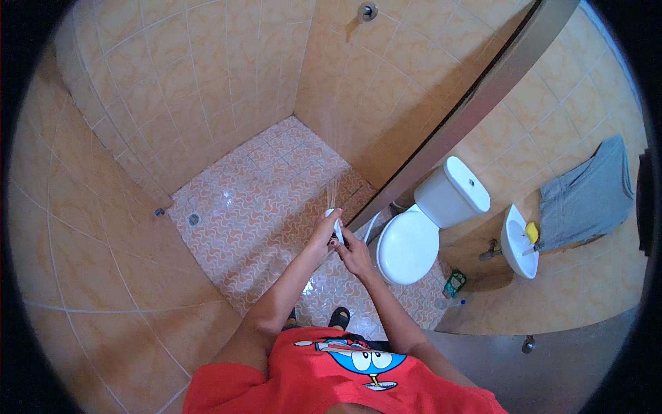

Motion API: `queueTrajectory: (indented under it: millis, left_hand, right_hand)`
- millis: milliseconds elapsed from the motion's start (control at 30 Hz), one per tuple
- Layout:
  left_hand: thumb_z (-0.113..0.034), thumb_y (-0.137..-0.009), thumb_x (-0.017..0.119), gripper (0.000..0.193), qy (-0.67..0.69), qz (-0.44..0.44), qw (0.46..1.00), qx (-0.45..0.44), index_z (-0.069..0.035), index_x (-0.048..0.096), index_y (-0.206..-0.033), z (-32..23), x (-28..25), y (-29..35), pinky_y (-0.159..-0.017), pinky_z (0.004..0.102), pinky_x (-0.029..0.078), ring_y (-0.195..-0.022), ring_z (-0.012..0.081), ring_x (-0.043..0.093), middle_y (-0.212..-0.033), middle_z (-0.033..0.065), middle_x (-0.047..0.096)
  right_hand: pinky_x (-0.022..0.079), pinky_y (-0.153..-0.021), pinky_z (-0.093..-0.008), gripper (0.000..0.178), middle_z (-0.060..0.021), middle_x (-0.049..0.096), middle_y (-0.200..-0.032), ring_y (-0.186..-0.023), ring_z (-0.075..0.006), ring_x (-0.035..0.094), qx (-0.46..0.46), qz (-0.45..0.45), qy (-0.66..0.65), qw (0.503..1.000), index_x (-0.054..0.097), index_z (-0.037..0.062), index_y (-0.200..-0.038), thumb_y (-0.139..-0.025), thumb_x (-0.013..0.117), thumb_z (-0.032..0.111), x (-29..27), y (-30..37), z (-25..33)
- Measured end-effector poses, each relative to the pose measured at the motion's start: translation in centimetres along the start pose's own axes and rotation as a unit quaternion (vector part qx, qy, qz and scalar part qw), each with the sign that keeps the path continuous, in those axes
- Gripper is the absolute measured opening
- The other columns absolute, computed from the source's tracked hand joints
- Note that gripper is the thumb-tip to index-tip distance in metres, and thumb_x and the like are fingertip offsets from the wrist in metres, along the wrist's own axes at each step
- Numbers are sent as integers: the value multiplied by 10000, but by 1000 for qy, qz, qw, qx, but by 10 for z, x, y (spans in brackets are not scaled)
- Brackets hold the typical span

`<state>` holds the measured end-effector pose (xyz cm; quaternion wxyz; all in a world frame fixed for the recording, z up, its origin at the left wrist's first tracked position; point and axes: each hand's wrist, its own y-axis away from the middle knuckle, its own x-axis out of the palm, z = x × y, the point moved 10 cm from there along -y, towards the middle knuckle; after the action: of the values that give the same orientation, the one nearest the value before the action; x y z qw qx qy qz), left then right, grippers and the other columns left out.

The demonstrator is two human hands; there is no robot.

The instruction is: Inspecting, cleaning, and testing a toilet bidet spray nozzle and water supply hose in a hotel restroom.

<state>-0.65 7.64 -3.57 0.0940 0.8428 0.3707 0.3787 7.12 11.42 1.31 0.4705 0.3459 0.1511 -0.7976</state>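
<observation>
From where I stand, and in the head view, the person has a white sprayer (338, 232) out in front of the body, over the patterned tile floor (238, 200) and just beside the edge of the partition (469, 124). The left hand (321, 233) is wrapped around it near its head; the right hand (354, 255) is closed on its lower end, thumb to the front, though the fingers overlap so much that I can't make out exactly how each one sits. A pale hose (372, 225) shows between the right hand and the toilet (408, 247).

As for how far things have got, the water is on: thin jets (332, 192) fan out from the sprayer toward the far corner and the tiled wall (407, 83). The floor shines in several patches, so I'd judge part of it is wetted already, but glare on the tiles makes it hard to say how much. Spraying looks to be under way rather than finished, since the jets are running and neither hand has let go. The drain (194, 219) lies well apart from the jets, and I can't see any water flowing into it.
</observation>
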Motion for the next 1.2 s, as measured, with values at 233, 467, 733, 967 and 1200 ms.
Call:
queueTrajectory:
  millis: [233, 467, 733, 967, 1200]
  left_hand:
    - [-242, -755, 580, 168, -6, 12, 997, 79, -106, 491, -710, -31, 23, 31, -404, 223, 355, -494, 70, 462, -601, -13, 480]
    - [-160, -728, 588, 132, -32, -9, 986, 162, -62, 547, -806, -77, 37, 66, -528, 241, 416, -607, 98, 525, -703, 7, 562]
    - [-86, -731, 596, 141, -45, 43, 967, 248, -42, 543, -855, -98, 58, 81, -604, 249, 455, -723, 118, 557, -827, 66, 593]
    - [-26, -713, 575, 159, -21, 104, 952, 288, -80, 520, -852, -99, 71, 98, -589, 245, 437, -845, 119, 525, -883, 32, 555]
    - [32, -705, 549, 162, -6, 139, 939, 314, -68, 499, -822, -105, 79, 112, -795, 305, 404, -920, 154, 497, -854, 27, 512]
  right_hand:
    - [443, -656, -383, 506, -162, 574, -909, -778, -315, 571, -87, -90, 9, 992, 368, 178, -1245, -785, 522, 321, -19, 14, 25]
    - [448, -733, -360, 455, -187, 537, -1033, -886, -329, 553, -133, -139, -11, 981, 433, 64, -1164, -735, 559, 151, -54, 27, 79]
    - [449, -677, -357, 376, -162, 557, -913, -774, -319, 553, -259, -187, 63, 945, 476, 46, -1079, -728, 559, 148, -73, 31, 94]
    - [452, -728, -351, 350, -171, 548, -970, -863, -329, 548, -288, -188, 85, 935, 477, 35, -1052, -730, 562, 142, -77, 36, 96]
    - [453, -749, -356, 384, -174, 543, -999, -893, -328, 544, -309, -190, 95, 927, 475, 28, -1060, -704, 591, 113, -80, 45, 106]
